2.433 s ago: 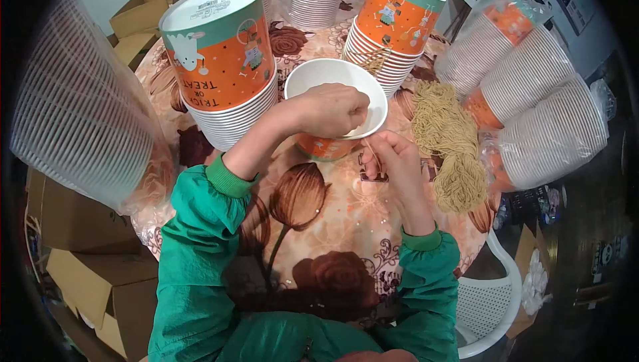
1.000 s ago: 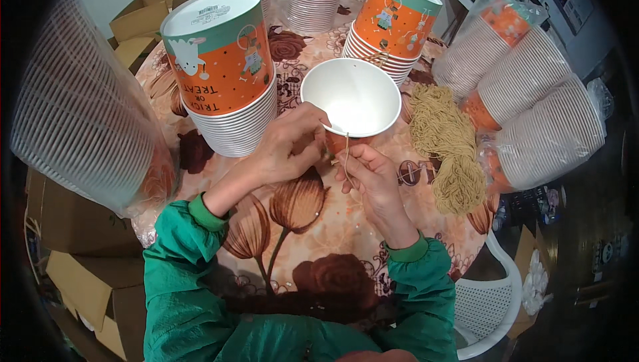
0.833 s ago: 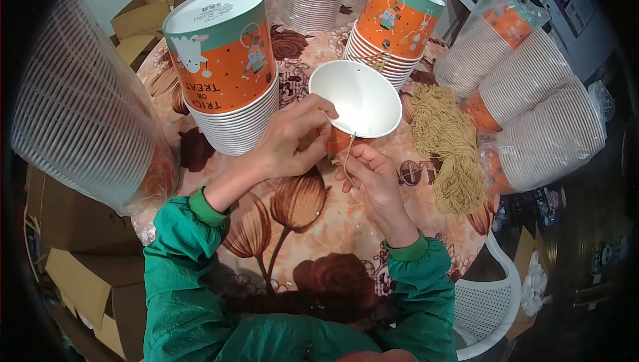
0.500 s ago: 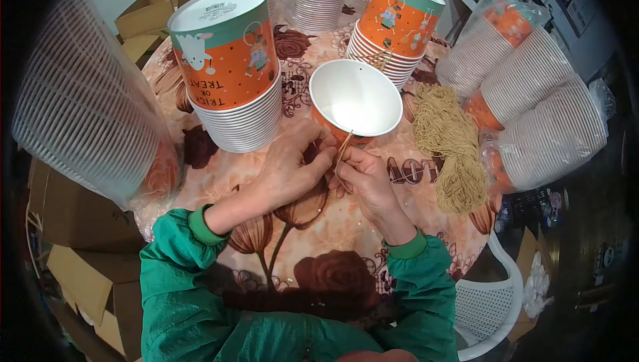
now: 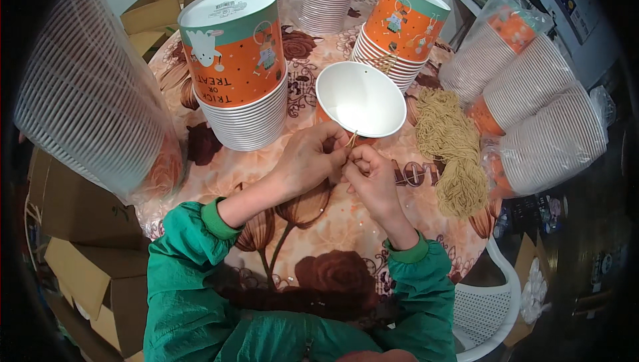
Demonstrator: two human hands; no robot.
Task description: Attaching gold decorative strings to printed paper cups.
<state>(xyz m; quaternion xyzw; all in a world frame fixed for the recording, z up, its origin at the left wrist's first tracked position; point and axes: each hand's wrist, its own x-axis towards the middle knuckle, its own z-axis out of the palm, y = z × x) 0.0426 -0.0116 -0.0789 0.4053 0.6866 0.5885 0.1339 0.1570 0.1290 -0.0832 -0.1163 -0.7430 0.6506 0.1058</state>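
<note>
A white-lined orange paper bucket (image 5: 361, 99) stands mouth up and leans slightly toward me at the middle of the table. A thin tan string (image 5: 353, 139) passes at its near rim. My left hand (image 5: 307, 161) pinches the string just below that rim, thumb against forefinger. Close beside it, my right hand (image 5: 374, 181) is closed on the same string, its fingertips nearly touching the left ones. The string's lower part is hidden between my fingers. To the right lies a loose skein of tan string (image 5: 449, 142).
Upside-down bucket stacks stand at the left (image 5: 241, 112) and behind on the right (image 5: 393, 52). Plastic-wrapped stacks flank the table, one tall at far left (image 5: 93, 96), several leaning at right (image 5: 546, 129). Cardboard boxes (image 5: 86, 275) and a white chair (image 5: 489, 309) are beside the flowered tablecloth (image 5: 333, 229).
My hands have drawn closer together at the bucket's near rim, the left one shifting right. The string's loop between them looks smaller. The whole view has shifted slightly.
</note>
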